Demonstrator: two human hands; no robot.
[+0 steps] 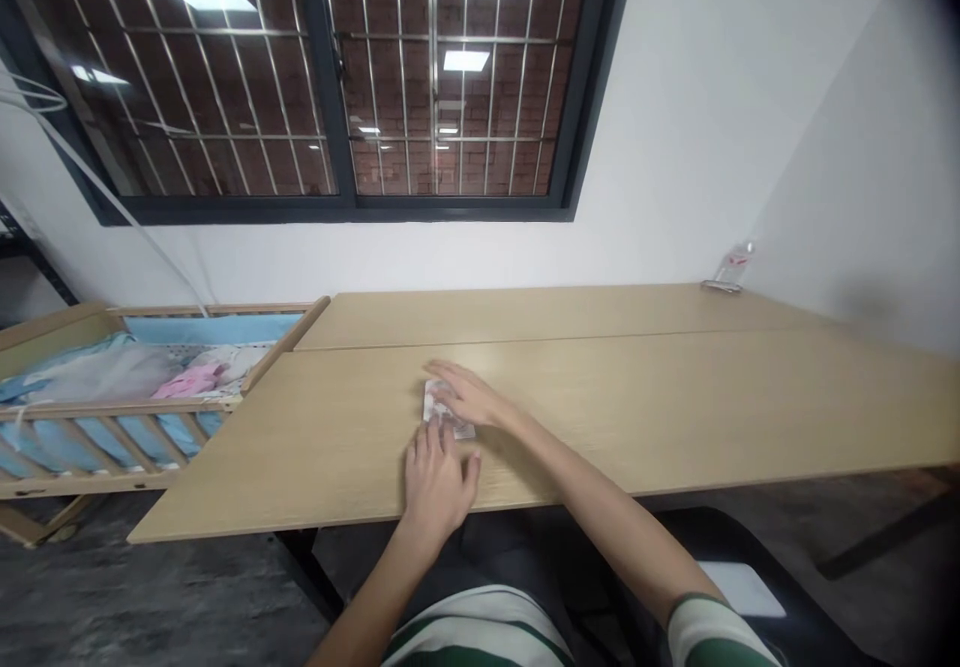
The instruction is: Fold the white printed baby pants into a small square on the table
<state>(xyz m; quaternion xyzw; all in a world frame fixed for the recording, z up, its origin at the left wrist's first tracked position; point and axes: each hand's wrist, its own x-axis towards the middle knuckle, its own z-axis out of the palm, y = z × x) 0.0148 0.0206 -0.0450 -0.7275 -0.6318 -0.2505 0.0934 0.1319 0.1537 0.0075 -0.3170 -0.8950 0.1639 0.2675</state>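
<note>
A small sheet of pale paper [430, 405] with greyish-pink print lies flat on the wooden table [360, 427], partly covered by both hands. What is printed on it is too small to read. My left hand [439, 477] rests at the paper's near edge, palm down, with fingers stretched forward and fingertips touching it. Across the far right part of the paper lies my right hand [474, 397], its fingers extended to the left and the thumb side towards me. Neither hand is closed around anything.
A wooden cot [112, 409] with blue lining and bedding stands left of the table. A clear plastic bottle [733, 265] is at the far right corner, beside a small flat item [720, 287]. Behind are a white wall and a barred window [450, 209].
</note>
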